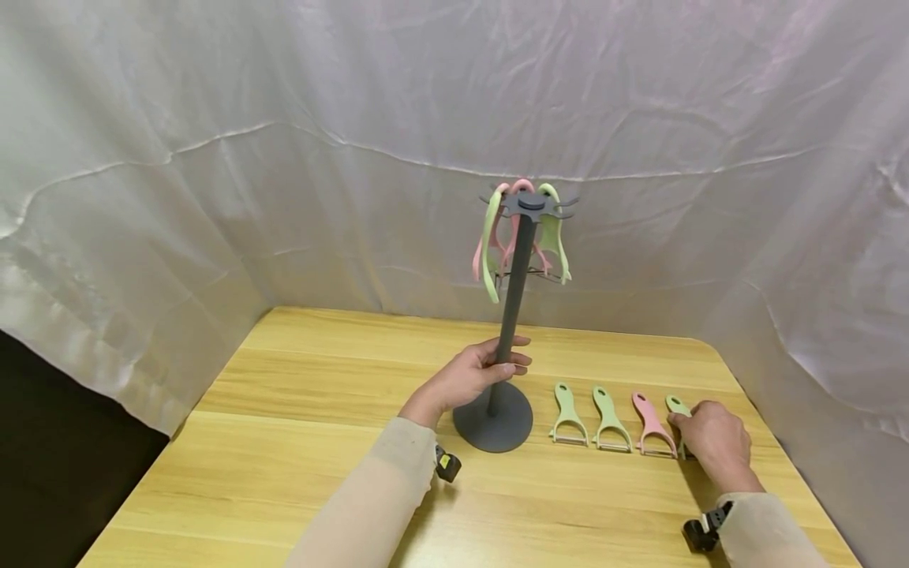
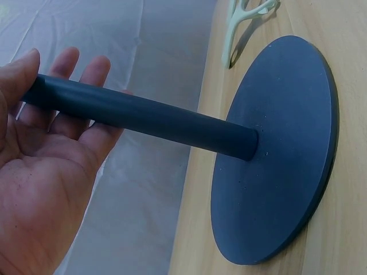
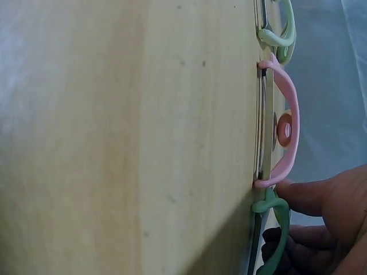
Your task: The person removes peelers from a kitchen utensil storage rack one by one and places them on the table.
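Observation:
A dark grey stand [image 1: 513, 308] with a round base [image 2: 281, 154] stands upright on the table. My left hand [image 1: 472, 375] holds its pole low down, thumb on the near side and fingers behind. Several pink and green peelers hang from the hooks at its top, among them a green peeler [image 1: 490, 244] on the left. At the right end of a row on the table, my right hand [image 1: 717, 442] pinches a green peeler [image 3: 281, 215] between thumb and fingers, covering much of it in the head view. A pink peeler [image 1: 653, 426] lies just left of that hand.
Two more green peelers, one [image 1: 568, 414] near the base and another [image 1: 611, 418] beside it, lie with blades toward me. The wooden table [image 1: 284, 473] is bordered by a pale hanging cloth [image 1: 398, 221]. Bare hooks [image 1: 568, 203] stick out at the stand's top right.

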A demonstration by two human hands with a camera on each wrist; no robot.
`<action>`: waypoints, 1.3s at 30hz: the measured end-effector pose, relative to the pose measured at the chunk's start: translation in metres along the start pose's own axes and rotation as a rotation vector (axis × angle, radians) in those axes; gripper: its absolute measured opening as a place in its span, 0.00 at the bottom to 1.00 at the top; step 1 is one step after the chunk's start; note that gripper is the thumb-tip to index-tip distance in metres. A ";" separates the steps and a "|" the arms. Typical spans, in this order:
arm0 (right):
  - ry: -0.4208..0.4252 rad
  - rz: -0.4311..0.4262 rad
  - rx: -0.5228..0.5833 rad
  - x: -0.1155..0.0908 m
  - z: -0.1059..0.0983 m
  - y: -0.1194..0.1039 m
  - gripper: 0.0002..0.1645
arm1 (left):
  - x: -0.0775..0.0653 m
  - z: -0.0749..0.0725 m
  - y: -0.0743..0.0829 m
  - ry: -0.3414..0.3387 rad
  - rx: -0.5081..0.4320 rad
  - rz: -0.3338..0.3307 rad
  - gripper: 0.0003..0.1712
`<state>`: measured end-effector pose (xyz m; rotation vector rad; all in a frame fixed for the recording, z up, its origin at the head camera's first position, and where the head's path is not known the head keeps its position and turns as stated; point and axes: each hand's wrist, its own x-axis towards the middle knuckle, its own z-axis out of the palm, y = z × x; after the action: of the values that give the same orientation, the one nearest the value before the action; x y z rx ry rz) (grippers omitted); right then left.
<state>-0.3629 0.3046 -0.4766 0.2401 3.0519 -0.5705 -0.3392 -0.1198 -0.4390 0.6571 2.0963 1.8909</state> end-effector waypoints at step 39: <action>0.058 -0.012 -0.022 -0.002 0.003 -0.007 0.26 | 0.000 0.002 0.001 0.008 -0.005 -0.006 0.29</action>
<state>-0.3625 0.2970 -0.4765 0.2418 3.1155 -0.5390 -0.3380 -0.1186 -0.4382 0.6421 2.0956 1.8983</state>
